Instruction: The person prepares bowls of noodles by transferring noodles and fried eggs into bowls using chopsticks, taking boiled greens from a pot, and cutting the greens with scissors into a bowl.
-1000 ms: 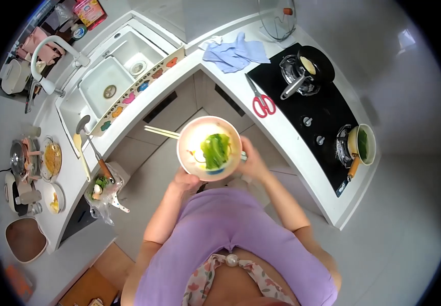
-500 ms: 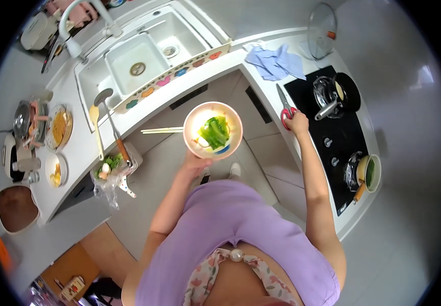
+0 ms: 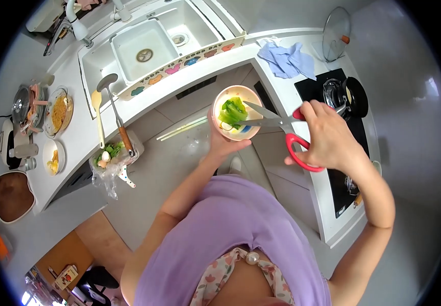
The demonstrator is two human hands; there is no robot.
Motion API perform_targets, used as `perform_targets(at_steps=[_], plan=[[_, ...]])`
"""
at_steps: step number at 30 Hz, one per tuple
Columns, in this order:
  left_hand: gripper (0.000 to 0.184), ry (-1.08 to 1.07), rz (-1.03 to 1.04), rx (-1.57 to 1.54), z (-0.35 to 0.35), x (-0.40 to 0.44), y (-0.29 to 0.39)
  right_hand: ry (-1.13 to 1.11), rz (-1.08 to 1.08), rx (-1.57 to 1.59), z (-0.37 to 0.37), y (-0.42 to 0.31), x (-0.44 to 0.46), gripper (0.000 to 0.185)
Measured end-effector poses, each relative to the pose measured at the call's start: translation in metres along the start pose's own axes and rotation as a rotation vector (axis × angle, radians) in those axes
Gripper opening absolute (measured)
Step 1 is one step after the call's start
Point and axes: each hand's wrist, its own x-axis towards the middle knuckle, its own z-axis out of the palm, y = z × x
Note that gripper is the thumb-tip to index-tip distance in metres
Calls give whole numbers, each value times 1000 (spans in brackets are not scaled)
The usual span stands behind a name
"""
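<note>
My left hand (image 3: 223,144) grips a pale pink bowl (image 3: 252,99) from its near left side, with a pair of chopsticks (image 3: 184,127) sticking out to the left beside it. Green leafy vegetables (image 3: 233,112) lie inside the bowl. Red-handled scissors (image 3: 274,120) are in my right hand (image 3: 327,133), fingers through the loops. Their blades are spread, pointing left over the bowl, with the tips at the greens. Whether the blades touch the greens I cannot tell.
A black stove (image 3: 335,191) with a frying pan (image 3: 357,98) lies right, near a blue cloth (image 3: 288,60) and glass lid (image 3: 336,34). The white sink (image 3: 139,48) is behind. Left, a ladle (image 3: 116,104) and yellow spatula (image 3: 98,120) overhang the counter above a bin (image 3: 134,148).
My right hand has lifted the scissors from the counter by the stove and brought them over the bowl, blades now apart. The bowl has shifted slightly right.
</note>
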Motion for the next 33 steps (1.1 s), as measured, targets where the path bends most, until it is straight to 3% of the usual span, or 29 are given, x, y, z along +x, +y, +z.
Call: perform_targets(at_steps=[5,9,22,32,33], plan=[[106,22,124,2,12,2,4,-184,24,-236,-1,-5,21,84],[107,35,131,71,7,2,0,-130,5,-333,8,-6,34,85],[110,30,239,69,21,8,14,-400,95,-480,-9,-36,61,97],[109,27,163,-34,26,5,7,-290,66,-629,-3,-49,57,80],[109,30,139,-66,26,4,6,-305,68,-635,-4,-51,57,72]])
